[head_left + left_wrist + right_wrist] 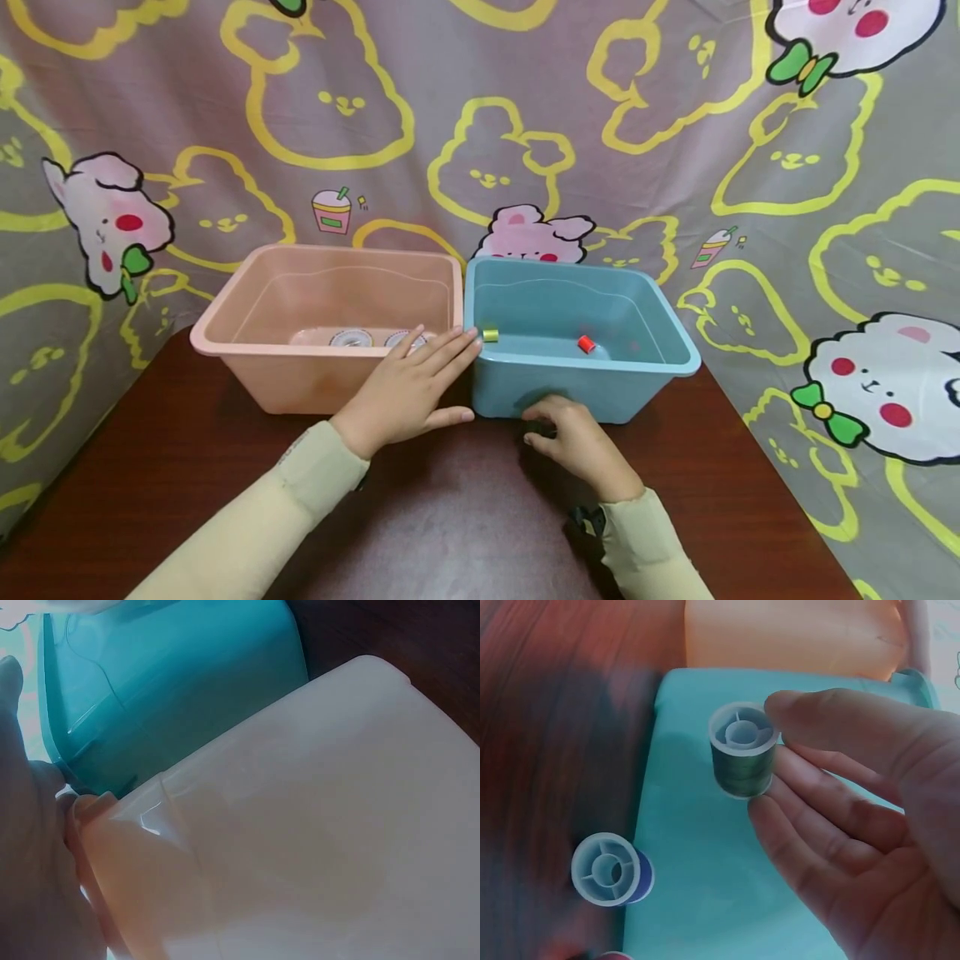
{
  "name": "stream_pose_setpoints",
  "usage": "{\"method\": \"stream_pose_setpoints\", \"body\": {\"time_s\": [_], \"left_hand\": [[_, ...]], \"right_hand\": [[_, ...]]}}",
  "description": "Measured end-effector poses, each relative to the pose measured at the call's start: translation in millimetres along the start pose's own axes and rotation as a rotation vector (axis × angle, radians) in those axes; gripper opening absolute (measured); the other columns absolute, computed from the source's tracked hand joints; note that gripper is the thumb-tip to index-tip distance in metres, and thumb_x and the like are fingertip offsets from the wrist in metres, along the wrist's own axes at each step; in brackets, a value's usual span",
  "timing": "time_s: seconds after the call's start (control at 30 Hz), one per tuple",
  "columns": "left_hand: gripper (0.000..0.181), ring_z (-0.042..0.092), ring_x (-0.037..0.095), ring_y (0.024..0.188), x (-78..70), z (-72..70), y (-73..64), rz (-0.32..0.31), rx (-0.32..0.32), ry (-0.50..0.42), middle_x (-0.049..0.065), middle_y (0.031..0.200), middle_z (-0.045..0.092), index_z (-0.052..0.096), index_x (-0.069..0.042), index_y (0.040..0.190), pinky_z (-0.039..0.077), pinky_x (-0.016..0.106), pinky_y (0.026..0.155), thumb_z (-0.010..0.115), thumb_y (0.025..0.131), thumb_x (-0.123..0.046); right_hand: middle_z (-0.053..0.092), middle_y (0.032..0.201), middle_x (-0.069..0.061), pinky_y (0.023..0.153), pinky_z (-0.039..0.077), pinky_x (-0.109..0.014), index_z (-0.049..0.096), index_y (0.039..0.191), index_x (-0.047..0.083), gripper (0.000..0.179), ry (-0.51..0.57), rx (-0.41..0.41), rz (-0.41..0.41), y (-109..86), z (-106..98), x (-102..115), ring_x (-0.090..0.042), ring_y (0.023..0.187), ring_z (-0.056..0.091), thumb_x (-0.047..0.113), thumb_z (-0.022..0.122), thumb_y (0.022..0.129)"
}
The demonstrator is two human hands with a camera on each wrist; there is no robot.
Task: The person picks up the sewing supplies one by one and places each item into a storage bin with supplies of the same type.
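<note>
My right hand point(573, 442) is low in front of the blue bin point(570, 390). In the right wrist view its thumb and fingers pinch a spool of green thread point(742, 769) by the side, with the white end facing the camera. A spool with purple-blue thread point(613, 868) stands near it by the bin's base. My left hand point(408, 387) lies with straight fingers across the front rim of the pink bin point(300, 379), its fingertips near the blue bin's corner. Inside the blue bin lie a yellow spool point(490, 335) and a red spool point(587, 344).
Two round white objects point(351, 337) lie in the pink bin, one partly behind the left fingers. Both bins stand side by side on a dark brown table point(465, 533). A patterned curtain point(660, 183) hangs behind. A red edge point(615, 956) shows at the right wrist view's bottom.
</note>
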State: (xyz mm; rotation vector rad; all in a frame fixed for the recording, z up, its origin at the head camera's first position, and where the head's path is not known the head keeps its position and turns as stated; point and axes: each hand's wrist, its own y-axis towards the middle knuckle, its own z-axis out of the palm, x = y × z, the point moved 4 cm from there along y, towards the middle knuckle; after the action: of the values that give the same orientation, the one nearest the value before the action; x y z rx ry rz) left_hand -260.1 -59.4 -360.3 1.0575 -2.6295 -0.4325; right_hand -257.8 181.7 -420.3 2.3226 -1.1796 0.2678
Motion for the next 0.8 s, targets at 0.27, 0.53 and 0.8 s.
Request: {"method": "stream_pose_setpoints", "body": {"time_s": [0.27,0.53,0.8], "left_hand": [[0.084,0.021,0.023,0.154,0.3,-1.6,0.0,-0.003,0.008,-0.005,0.005,0.167,0.024,0.027,-0.013,0.162,0.013,0.053,0.124,0.052,0.098,-0.063],[0.084,0.019,0.023,0.155,0.9,-0.9,-0.7,-0.010,0.025,-0.006,0.004,0.168,0.023,0.027,-0.014,0.162,0.012,0.053,0.124,0.051,0.098,-0.063],[0.084,0.020,0.022,0.155,0.5,-1.2,0.4,-0.007,0.016,-0.003,0.004,0.167,0.024,0.029,-0.013,0.161,0.013,0.053,0.124,0.051,0.098,-0.064]], "right_hand": [[0.072,0.102,-0.002,0.081,0.060,-0.038,0.077,0.104,0.003,0.025,0.126,-0.092,0.020,-0.7,-7.1,3.6,-0.023,0.092,0.070,0.003,0.084,0.080],[0.072,0.107,-0.001,0.076,0.061,-0.029,0.076,0.109,0.004,0.027,0.241,-0.175,0.080,-2.5,-13.1,5.5,-0.022,0.097,0.071,0.005,0.084,0.082],[0.072,0.105,0.002,0.082,0.060,-0.029,0.077,0.108,0.005,0.027,0.378,-0.249,0.110,-2.4,-17.7,4.5,-0.016,0.098,0.070,0.004,0.084,0.082]]}}
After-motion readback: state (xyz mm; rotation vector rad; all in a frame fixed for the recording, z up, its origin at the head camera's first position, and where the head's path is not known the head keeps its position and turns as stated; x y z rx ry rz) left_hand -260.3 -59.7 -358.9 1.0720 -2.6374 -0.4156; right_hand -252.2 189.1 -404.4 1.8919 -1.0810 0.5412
